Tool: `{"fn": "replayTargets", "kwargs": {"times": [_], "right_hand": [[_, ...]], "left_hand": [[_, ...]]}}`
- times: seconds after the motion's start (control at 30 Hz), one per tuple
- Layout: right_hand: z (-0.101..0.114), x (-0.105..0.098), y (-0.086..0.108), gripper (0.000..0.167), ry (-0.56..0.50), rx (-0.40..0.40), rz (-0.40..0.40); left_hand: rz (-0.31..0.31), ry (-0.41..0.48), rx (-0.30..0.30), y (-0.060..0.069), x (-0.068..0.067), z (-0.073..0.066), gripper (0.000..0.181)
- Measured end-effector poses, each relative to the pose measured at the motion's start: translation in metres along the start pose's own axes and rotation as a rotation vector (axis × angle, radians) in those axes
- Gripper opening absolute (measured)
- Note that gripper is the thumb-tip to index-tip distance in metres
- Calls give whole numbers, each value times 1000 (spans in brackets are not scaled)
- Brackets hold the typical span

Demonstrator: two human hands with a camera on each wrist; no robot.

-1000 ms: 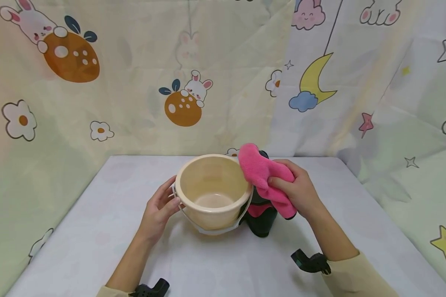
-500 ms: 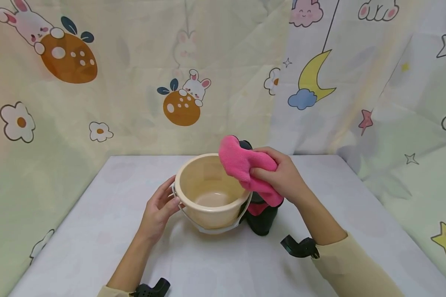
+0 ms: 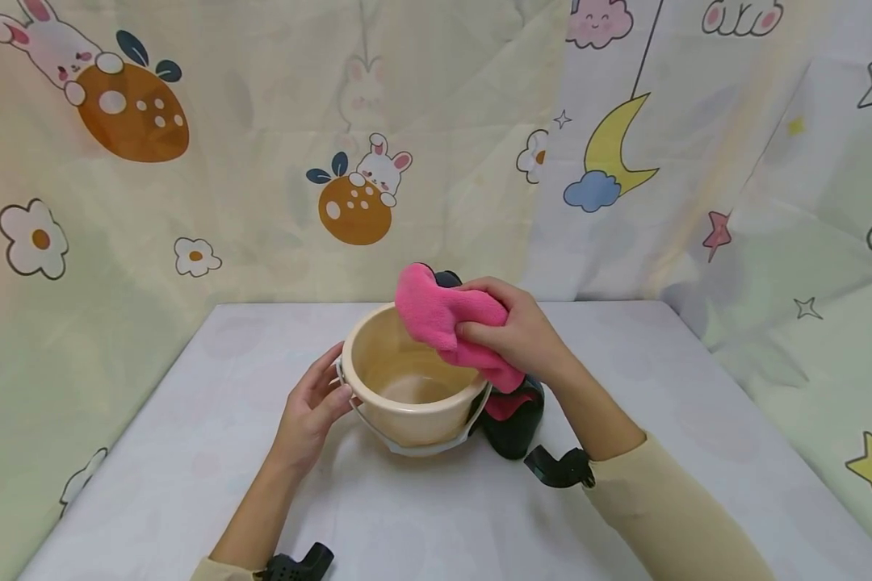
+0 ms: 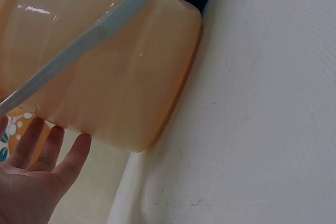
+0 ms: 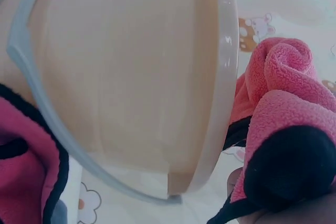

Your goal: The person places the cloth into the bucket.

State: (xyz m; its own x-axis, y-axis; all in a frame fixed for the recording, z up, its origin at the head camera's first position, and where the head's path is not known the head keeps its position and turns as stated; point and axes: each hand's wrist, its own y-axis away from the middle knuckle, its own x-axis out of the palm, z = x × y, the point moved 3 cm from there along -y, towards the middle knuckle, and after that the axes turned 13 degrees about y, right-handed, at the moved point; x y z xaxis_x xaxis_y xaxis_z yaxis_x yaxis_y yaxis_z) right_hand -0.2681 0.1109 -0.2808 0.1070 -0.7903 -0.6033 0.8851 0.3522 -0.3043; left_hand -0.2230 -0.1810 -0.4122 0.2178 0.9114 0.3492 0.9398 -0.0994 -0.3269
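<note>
A cream bucket (image 3: 414,415) stands on the table with its pale handle hanging at the front. My left hand (image 3: 307,415) rests against its left side, the fingers extended; their fingertips (image 4: 81,142) touch the outer wall in the left wrist view. Bunched pink fleece (image 3: 443,311) with black parts is gripped in my right hand (image 3: 519,331), over the right part of the bucket's opening. In the right wrist view the fleece (image 5: 268,77) is beside the rim (image 5: 226,77), outside my view of the wall. Some of the right fingers are hidden behind the fleece.
A black item with a pink patch (image 3: 516,424) stands against the bucket's right side, partly hidden by my right hand and the fleece. White cloth covers the table (image 3: 421,516). A printed curtain (image 3: 262,161) hangs behind the table's back edge.
My right hand has moved left with the pink fleece, from beside the bucket's right rim to over the opening. My left hand and the bucket have stayed nearly still.
</note>
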Motion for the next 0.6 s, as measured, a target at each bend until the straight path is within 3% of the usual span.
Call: {"fn": "replayTargets", "kwargs": {"times": [0.4, 0.6], "right_hand": [[2, 22, -15, 42, 77, -23, 127], [4, 28, -20, 36, 172, -49, 185]], "left_hand": [[1, -15, 4, 0, 0, -1, 61], [-3, -22, -4, 1, 0, -1, 61]]}}
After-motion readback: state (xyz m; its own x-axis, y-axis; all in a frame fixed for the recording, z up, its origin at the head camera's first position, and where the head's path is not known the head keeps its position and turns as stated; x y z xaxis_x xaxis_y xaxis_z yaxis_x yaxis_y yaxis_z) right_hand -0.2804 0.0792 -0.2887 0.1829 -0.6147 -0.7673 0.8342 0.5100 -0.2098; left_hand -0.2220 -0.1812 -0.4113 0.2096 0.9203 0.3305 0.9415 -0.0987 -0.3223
